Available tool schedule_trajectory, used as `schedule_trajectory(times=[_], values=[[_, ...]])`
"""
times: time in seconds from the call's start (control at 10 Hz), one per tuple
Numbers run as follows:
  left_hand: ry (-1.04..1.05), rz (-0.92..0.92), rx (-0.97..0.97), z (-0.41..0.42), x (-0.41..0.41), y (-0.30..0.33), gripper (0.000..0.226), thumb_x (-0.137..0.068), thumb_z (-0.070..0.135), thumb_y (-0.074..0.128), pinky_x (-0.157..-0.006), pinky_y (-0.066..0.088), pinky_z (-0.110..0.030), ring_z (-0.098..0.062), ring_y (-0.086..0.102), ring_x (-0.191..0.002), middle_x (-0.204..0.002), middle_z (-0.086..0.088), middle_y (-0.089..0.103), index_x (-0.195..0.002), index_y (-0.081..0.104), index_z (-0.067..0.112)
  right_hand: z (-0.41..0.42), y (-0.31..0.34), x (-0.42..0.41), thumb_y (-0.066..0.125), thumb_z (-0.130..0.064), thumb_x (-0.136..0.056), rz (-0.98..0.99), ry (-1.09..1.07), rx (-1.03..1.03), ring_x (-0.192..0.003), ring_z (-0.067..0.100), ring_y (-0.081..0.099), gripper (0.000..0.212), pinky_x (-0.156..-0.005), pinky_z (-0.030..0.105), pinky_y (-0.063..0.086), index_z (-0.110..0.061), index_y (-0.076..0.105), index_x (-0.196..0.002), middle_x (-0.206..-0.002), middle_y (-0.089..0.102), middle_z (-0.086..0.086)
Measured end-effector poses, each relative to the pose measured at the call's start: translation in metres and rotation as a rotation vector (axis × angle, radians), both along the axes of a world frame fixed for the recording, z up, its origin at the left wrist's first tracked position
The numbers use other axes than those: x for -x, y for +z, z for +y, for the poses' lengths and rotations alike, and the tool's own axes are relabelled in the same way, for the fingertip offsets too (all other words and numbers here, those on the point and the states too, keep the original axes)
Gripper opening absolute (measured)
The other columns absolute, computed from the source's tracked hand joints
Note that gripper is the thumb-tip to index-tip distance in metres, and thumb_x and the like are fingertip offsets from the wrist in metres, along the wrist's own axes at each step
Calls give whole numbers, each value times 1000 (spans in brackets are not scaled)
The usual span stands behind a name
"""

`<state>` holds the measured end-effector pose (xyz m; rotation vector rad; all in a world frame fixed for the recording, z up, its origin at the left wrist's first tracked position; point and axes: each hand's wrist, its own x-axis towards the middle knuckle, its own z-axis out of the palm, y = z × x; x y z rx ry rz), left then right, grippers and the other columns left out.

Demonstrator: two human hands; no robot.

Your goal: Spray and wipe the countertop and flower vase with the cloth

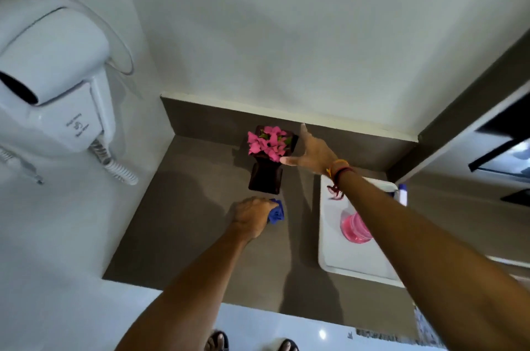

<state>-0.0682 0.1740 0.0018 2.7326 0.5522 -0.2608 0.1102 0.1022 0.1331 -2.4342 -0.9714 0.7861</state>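
Note:
A dark brown flower vase (265, 178) with pink flowers (268, 143) stands near the back of the grey-brown countertop (183, 224). My left hand (251, 216) rests on the counter just in front of the vase, closed on a crumpled blue cloth (276, 214). My right hand (311, 151) reaches in from the right with fingers spread, the thumb tip touching or almost touching the flowers. It holds nothing. A bottle of pink liquid (354, 227) lies partly hidden under my right forearm.
A white tray (334, 247) sits on the counter at the right, bearing the pink bottle and a small white bottle with a blue cap (402, 193). A white wall-mounted hair dryer (51, 84) with a coiled cord hangs at the left. Walls close the counter at back and left.

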Motion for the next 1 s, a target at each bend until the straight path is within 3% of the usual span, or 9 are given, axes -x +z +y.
schedule_trajectory(times=[0.1,0.2,0.3,0.4,0.6,0.7,0.8,0.9,1.0], values=[[15,-245,43,-32,-2,10,53,-89,15,62,-94,53,-35,-25,61,-112,-131,1,63,-138,52,32,-61,-31,33,63,-52,-90,-81,-355,-174,-132,36,52,75,-112,46,43,-3,45,-144,-143,54,19],[-9,-397,10,-77,-20,24,56,-88,14,70,-89,55,-33,-24,62,-113,-131,-2,65,-141,52,19,-113,-71,64,48,-50,-98,-69,-586,-149,-103,29,63,50,-95,46,53,-6,62,-117,-116,63,15],[-117,-434,19,-124,-39,26,53,-82,6,75,-94,56,-34,-27,63,-117,-126,-12,69,-133,58,5,-152,-85,66,52,-32,-100,252,-799,-300,-88,23,67,24,-82,37,58,-11,61,-106,-107,72,18],[-273,-300,-11,-156,-47,9,51,-89,7,66,-114,40,-39,-30,45,-137,-141,-14,57,-138,52,4,-183,-90,53,59,-19,-94,338,-807,-283,-90,24,69,7,-78,33,56,-17,60,-101,-100,73,11],[-515,-55,-216,-182,-47,-22,53,-99,18,54,-122,21,-48,-28,26,-147,-154,-16,40,-147,38,3,-217,-120,55,50,7,-85,84,-492,14,-96,41,66,30,-85,41,54,2,65,-111,-104,72,24],[-540,32,-241,-180,-47,-21,58,-95,33,63,-116,8,-67,-30,23,-148,-156,-5,38,-146,41,19,-223,-131,65,50,6,-86,18,-476,-18,-96,39,69,41,-87,43,58,-4,61,-124,-107,73,21],[-584,112,-255,-180,-54,-15,56,-95,42,59,-115,-1,-71,-33,22,-148,-156,-1,38,-145,40,27,-229,-134,71,55,-5,-92,-63,-384,80,-97,37,71,40,-88,44,60,-9,55,-131,-110,72,18],[-568,59,-158,-167,-60,-6,43,-102,44,42,-117,4,-66,-26,30,-145,-148,0,48,-138,48,22,-218,-124,70,54,-7,-91,-235,-404,114,-92,37,71,23,-81,45,60,-6,65,-111,-101,73,18],[-484,-131,-206,-146,-65,13,36,-95,24,54,-119,19,-58,-24,43,-137,-135,-5,60,-130,56,15,-195,-100,62,51,-5,-92,-280,-382,14,-100,36,71,33,-88,45,60,-7,63,-123,-108,73,17]])
